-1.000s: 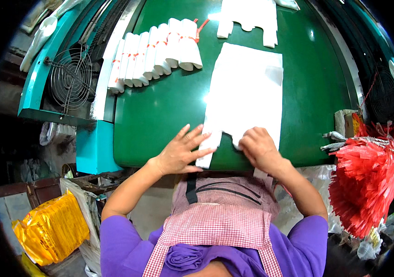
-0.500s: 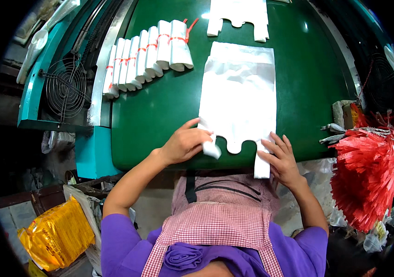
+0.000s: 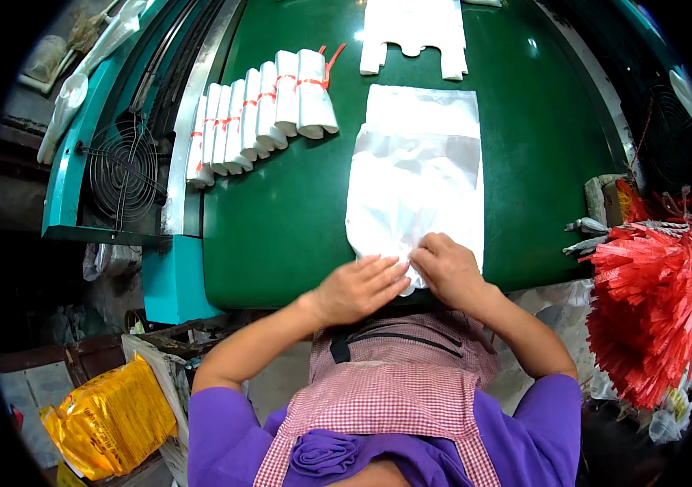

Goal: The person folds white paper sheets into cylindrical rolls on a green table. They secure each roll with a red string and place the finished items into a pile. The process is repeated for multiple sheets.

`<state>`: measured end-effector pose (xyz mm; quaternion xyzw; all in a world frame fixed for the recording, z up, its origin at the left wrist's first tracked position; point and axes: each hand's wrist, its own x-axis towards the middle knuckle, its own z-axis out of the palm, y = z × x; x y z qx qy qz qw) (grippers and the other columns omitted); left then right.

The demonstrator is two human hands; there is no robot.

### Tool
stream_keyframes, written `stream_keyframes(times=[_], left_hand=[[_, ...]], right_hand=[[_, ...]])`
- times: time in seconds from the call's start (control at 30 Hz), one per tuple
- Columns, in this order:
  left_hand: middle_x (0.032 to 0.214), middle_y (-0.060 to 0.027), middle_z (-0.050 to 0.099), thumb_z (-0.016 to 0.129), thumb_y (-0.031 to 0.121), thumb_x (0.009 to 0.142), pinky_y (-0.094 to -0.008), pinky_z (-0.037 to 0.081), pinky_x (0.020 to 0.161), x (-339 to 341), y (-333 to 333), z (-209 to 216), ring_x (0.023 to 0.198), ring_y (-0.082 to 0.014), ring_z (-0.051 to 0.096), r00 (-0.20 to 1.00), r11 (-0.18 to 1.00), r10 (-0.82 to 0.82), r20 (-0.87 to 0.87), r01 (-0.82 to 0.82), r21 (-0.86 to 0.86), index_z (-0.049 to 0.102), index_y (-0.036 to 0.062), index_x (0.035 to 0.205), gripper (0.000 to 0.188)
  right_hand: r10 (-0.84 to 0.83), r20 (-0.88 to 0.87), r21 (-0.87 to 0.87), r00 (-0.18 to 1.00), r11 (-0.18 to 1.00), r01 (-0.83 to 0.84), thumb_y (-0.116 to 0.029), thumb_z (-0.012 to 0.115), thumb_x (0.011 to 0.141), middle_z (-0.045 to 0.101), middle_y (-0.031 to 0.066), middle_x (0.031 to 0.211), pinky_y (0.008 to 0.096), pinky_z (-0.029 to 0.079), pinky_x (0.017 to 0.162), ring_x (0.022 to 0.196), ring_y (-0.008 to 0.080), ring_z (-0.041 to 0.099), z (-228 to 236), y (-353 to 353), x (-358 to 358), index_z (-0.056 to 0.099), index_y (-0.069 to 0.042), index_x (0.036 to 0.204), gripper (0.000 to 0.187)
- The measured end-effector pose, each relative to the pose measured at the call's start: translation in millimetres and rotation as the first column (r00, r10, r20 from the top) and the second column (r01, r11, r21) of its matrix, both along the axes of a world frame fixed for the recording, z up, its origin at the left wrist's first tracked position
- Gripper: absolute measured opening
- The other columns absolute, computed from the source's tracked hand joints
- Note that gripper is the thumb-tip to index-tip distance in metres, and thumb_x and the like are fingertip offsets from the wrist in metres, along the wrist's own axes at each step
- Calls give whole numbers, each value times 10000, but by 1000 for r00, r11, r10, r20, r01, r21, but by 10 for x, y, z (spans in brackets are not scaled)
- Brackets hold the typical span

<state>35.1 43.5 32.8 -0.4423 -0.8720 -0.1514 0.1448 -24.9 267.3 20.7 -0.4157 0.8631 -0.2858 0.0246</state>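
A stack of white plastic carrier bags (image 3: 415, 174) lies flat on a green work surface, its near end bunched and its handles folded inward. My left hand (image 3: 360, 290) lies on the near left corner with fingers stretched out across the plastic; its thumb is hidden. Beside it, my right hand (image 3: 450, 272) has its fingers curled and pinches the near end of the bags. The fingertips of both hands almost meet at the middle. The folded handles are mostly hidden beneath the hands.
White plastic rolls (image 3: 260, 109) tied with red strips stand in a row at the far left. More white bags (image 3: 415, 32) lie beyond the stack. A bundle of red strips (image 3: 646, 304) hangs at the right. A yellow package (image 3: 110, 418) sits low left, below a wire fan guard (image 3: 124, 170).
Both hands have moved inward from the two handles to the middle of the near end. The handles, stretched toward me before, are now folded in. My right hand's fingers have curled.
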Motion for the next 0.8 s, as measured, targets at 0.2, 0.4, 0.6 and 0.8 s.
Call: stream_keyframes(times=[0.2, 0.4, 0.6, 0.8], left_hand=[[934, -73, 693, 613, 129, 832, -353, 543, 718, -221, 161, -137, 835, -242, 675, 967, 948, 139, 215, -193, 252, 650, 47, 933, 135], [857, -60, 683, 616, 160, 830, -339, 528, 646, -428, 108, -28, 756, -223, 672, 948, 987, 163, 272, -159, -33, 634, 106, 872, 71], [1436, -108, 435, 621, 219, 856, -492, 338, 1075, 29, -50, -133, 1313, -302, 443, 998, 998, 2, 68, -6, 62, 559, 282, 1275, 428], [1412, -119, 457, 557, 177, 880, -438, 449, 1000, -172, -16, -273, 1223, -319, 520, 996, 970, -44, 74, 24, 242, 500, 292, 1344, 481]], right_hand=[[-42, -14, 268, 999, 962, 44, -238, 526, 940, 352, 204, 1474, 468, 234, 1141, 1406, 345, 271, 130, 8, -286, 424, 16, 1366, 506], [53, 20, 188, 998, 981, -56, -351, 511, 952, 312, 160, 1512, 465, 197, 1154, 1426, 311, 240, 234, 38, -234, 404, -54, 1408, 554], [6, -148, 304, 989, 952, 39, -389, 452, 971, 286, 95, 1541, 454, 146, 1168, 1442, 272, 210, -29, 60, -200, 388, -111, 1439, 548], [88, 220, -40, 972, 996, -81, -368, 552, 927, 403, 133, 1465, 472, 193, 1146, 1414, 324, 269, 65, 269, -178, 520, -76, 1321, 491]])
